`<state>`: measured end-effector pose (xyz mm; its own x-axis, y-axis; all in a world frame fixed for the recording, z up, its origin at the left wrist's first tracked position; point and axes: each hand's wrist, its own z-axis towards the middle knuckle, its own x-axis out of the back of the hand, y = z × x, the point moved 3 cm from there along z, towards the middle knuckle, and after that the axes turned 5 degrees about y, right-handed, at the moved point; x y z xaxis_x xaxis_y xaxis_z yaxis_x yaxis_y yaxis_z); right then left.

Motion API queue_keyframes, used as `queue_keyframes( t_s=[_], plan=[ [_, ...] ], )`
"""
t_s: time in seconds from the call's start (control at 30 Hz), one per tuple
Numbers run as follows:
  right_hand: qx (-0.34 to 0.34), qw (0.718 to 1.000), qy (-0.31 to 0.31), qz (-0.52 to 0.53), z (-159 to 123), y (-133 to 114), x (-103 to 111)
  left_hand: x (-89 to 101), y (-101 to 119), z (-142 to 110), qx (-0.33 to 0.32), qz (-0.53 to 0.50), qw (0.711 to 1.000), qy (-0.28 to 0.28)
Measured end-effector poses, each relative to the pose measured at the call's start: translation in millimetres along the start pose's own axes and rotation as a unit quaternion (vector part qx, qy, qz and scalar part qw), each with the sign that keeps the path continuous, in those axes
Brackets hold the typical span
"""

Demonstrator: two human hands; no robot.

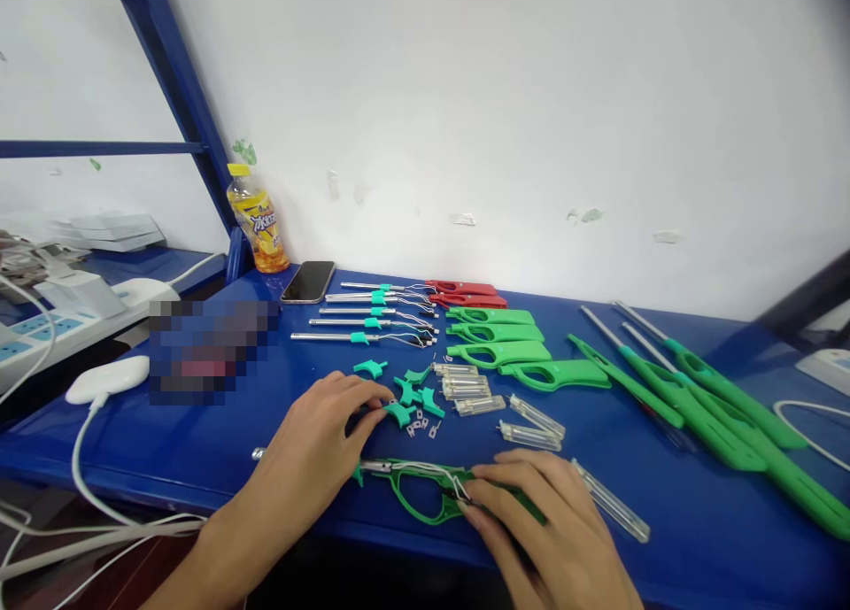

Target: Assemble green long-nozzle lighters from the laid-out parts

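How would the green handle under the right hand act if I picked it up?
The green handle would probably stay stiff, since it looks firmly moulded. It might feel light, because it looks like thin plastic. The white wires could flop or slip out, as they lie exposed along it.

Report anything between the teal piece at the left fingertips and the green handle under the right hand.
No tall obstacle: small metal clips lie beside the teal piece, and white wires run over the green handle.
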<state>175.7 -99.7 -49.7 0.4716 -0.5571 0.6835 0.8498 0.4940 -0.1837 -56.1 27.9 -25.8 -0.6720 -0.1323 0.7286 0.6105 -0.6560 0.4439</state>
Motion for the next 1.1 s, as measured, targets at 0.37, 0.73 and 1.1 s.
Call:
queue_keyframes(
  t_s=[0.37,0.73,1.1],
  plan=[
    [0.01,1.0,0.012,-0.009,-2,0,0,17.4,42,-32,-0.088,-0.069,0.993,-0.041],
    [0.003,1.0,0.007,0.003,-2,-1,3,2.3,47,-37,-0.141,-0.015,0.989,-0.036],
    [-0.012,1.0,-0.004,0.023,-1,1,2,-4.9,46,-35,-0.13,-0.067,0.987,-0.061]
  ],
)
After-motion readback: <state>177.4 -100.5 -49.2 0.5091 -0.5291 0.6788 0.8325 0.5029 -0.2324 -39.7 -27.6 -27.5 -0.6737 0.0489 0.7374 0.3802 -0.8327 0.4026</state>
